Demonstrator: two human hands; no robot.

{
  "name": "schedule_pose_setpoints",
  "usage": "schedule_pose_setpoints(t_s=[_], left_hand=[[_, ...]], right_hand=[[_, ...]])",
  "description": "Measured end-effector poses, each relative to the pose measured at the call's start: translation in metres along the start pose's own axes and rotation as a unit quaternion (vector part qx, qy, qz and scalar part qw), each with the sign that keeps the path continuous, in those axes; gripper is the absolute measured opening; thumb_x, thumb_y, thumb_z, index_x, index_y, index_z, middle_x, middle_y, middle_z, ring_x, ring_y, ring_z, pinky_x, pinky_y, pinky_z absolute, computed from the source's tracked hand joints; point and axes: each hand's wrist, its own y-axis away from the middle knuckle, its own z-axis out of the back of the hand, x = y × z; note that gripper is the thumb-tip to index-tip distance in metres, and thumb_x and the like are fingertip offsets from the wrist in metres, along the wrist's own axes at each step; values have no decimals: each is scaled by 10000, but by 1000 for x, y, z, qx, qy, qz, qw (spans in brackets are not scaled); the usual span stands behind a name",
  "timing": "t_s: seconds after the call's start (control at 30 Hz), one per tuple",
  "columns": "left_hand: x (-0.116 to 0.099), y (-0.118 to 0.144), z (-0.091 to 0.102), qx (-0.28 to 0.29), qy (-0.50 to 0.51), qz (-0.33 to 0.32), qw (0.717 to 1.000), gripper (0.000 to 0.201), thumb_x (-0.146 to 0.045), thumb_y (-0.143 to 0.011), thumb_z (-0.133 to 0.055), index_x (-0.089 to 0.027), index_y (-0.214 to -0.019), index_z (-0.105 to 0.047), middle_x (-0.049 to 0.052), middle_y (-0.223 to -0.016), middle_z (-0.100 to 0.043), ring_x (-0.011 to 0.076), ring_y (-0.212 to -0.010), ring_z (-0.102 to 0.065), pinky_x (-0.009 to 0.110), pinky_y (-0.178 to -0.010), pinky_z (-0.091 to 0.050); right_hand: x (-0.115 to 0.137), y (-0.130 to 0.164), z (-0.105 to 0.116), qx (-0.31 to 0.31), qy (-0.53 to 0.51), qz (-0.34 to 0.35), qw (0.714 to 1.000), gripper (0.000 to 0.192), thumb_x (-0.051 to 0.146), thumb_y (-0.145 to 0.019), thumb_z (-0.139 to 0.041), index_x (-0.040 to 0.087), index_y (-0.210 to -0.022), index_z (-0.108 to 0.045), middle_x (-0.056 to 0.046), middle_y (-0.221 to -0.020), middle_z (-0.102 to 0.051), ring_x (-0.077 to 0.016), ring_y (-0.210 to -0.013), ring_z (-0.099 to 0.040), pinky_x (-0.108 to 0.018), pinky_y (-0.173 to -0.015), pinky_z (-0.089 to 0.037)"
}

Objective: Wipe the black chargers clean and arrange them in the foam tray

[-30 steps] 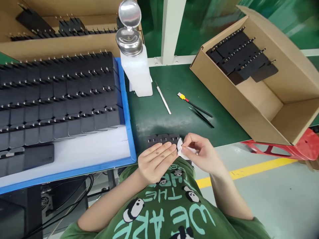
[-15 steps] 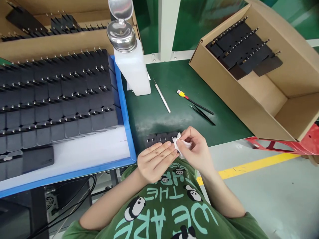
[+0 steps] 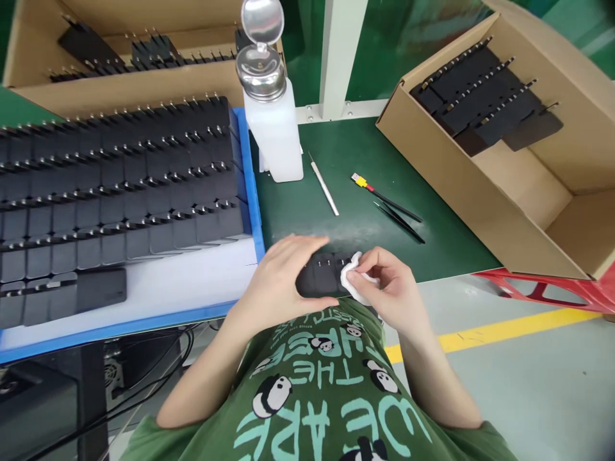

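Observation:
A short row of black plug adapters lies at the near edge of the green mat. My left hand curls around the row's left end, thumb below and fingers above it. A crumpled white wipe is pinched in my right hand and pressed against the row's right end.
A blue tray on the left holds several rows of black adapters. Behind the mat stand a white pump bottle with its lid up, a white stick, black tweezers and a cardboard box with more adapters.
My left hand has turned from lying flat over the adapters to gripping the row by its left end. The right hand keeps the wipe against the right end. The view shifted slightly.

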Motion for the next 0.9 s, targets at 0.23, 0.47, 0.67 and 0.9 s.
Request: schedule_pose_setpoints(t_s=[0.23, 0.47, 0.67, 0.9], left_hand=[[2, 0, -10, 4, 34, -17, 999, 420, -253, -824, -741, -207, -1210, -582, 61, -1187, -731, 243, -1058, -706, 369, -912, -561], [3, 1, -9, 4, 26, -14, 1000, 422, -325, -835, -727, -212, -1214, -579, 74, -1187, -731, 264, -1058, -713, 385, -888, -577], [3, 2, -13, -4, 26, -8, 1000, 392, -173, -801, -645, -186, -1189, -588, 81, -1147, -741, 268, -1011, -726, 391, -832, -589], [5, 5, -14, -6, 26, -8, 1000, 478, -188, -803, -636, -163, -1270, -544, 115, -1215, -722, 299, -1060, -716, 430, -857, -589]], right_hand=[[-5, -6, -37, -91, 90, 13, 992, 496, 367, -679, -796, 250, -794, -327, 66, -743, -343, -110, -635, -342, -251, -556, -305], [-2, 1, -25, -38, 99, -2, 994, 401, 409, -797, -690, 264, -941, -346, 31, -878, -409, -118, -669, -424, -260, -557, -409], [2, 1, -40, -84, 170, 47, 981, 575, 425, -665, -807, 260, -977, -353, -22, -986, -397, -208, -910, -460, -342, -725, -456], [-3, 2, -44, -94, 199, 87, 972, 505, 417, -744, -748, 253, -1037, -371, -36, -1012, -407, -222, -951, -481, -383, -804, -483]])
